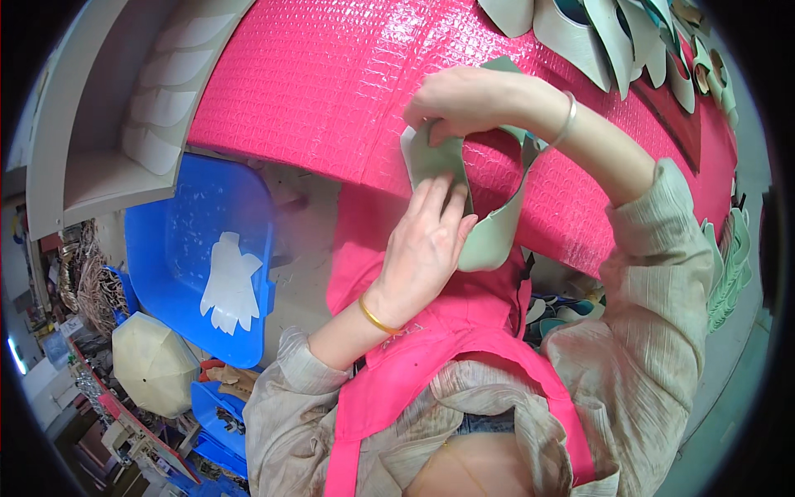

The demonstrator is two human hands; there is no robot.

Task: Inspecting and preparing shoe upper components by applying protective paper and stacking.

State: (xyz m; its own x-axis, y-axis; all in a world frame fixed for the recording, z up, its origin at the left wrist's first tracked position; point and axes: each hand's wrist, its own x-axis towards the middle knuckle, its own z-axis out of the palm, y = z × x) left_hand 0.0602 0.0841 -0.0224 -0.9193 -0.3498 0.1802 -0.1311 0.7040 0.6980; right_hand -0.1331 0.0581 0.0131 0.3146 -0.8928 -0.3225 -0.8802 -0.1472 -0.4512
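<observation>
Just above the centre of the frame, a pale green piece [490, 242] of smooth, flexible sheet is curving around a wide opening; its rounded end is pointing downward, and darker green is showing near its top.

Hands: two, left hand [426, 240] and right hand [460, 99].
Bangles: two, gold bangle [377, 319], silver bangle [568, 118].
Green piece [489, 246] at table's [290, 99] near edge: one.
Pale pieces [571, 45], far right corner: at least four, overlapping.
Large blue tub [166, 199]: one.
White cutout [229, 286] inside: one.
</observation>
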